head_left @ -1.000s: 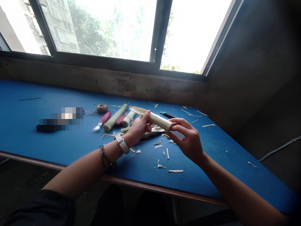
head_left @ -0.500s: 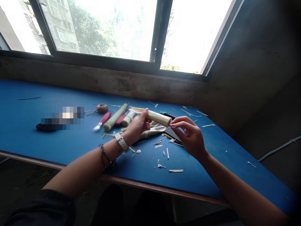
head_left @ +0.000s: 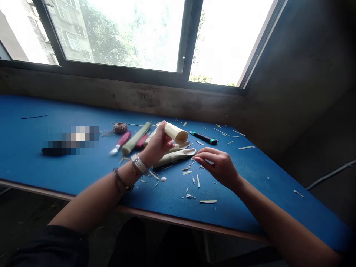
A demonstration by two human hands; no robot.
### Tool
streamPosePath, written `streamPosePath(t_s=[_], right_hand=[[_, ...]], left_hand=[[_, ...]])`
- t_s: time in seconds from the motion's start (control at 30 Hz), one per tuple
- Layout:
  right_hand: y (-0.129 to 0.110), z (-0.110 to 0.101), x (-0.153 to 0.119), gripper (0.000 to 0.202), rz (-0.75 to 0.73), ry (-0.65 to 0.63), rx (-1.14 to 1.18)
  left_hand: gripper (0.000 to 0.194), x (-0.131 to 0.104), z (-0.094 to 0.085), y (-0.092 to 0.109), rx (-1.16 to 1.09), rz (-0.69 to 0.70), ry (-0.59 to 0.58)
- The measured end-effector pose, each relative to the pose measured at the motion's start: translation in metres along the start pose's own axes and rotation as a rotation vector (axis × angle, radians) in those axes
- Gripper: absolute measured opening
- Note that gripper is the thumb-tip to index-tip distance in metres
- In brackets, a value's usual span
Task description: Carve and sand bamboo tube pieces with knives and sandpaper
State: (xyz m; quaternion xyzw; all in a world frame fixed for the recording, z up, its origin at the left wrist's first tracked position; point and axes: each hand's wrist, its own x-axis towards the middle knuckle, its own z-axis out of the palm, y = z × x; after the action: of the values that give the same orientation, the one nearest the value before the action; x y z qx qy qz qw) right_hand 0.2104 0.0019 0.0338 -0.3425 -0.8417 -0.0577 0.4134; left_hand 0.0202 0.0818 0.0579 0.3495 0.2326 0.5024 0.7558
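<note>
My left hand (head_left: 155, 150) grips a pale, peeled bamboo piece (head_left: 176, 132) above the table, its round cut end turned toward me and to the right. The far end is partly behind my fingers. Below it lies another bamboo piece (head_left: 174, 158) with a hollowed, pointed end. Close to that tip is my right hand (head_left: 217, 165), its thumb and fingertips pressed together. What they pinch, if anything, cannot be made out. A black and green utility knife (head_left: 203, 138) lies beyond my right hand, untouched.
Left of my left hand are a green bamboo length (head_left: 136, 139), a red-handled blade tool (head_left: 122, 142) and a twine ball (head_left: 120, 128). A pixelated dark object (head_left: 62, 145) lies farther left. Shavings (head_left: 208, 201) are scattered over the blue table (head_left: 91, 170), below a window.
My left hand has tilted the peeled bamboo piece and drawn it left, away from my right hand. My right hand has let go of its end and moved down, uncovering the utility knife.
</note>
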Motion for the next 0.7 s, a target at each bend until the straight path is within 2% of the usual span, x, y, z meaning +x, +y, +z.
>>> streamPosePath(t_s=[0.1,0.3,0.37,0.47,0.57,0.7], right_hand=[[0.005,0.002,-0.002,0.021,0.038,-0.029,-0.081],[0.005,0.002,-0.001,0.014,0.096,0.065,-0.183],[0.003,0.001,0.0,0.014,0.046,0.094,-0.168],[-0.001,-0.001,0.001,0.018,-0.14,0.143,-0.128],[-0.006,-0.003,0.0,0.023,-0.301,0.112,-0.165],[-0.008,-0.004,-0.001,0.027,-0.313,0.037,-0.287]], left_hand=[[0.028,-0.005,0.006,-0.005,-0.007,-0.043,-0.02],[0.026,-0.003,0.003,-0.01,-0.044,-0.086,-0.069],[0.027,-0.002,0.001,-0.012,-0.033,-0.073,-0.083],[0.028,0.0,-0.001,-0.016,0.021,-0.026,-0.084],[0.032,0.001,-0.004,-0.021,0.102,0.021,-0.094],[0.035,0.003,-0.007,-0.024,0.166,0.072,-0.07]])
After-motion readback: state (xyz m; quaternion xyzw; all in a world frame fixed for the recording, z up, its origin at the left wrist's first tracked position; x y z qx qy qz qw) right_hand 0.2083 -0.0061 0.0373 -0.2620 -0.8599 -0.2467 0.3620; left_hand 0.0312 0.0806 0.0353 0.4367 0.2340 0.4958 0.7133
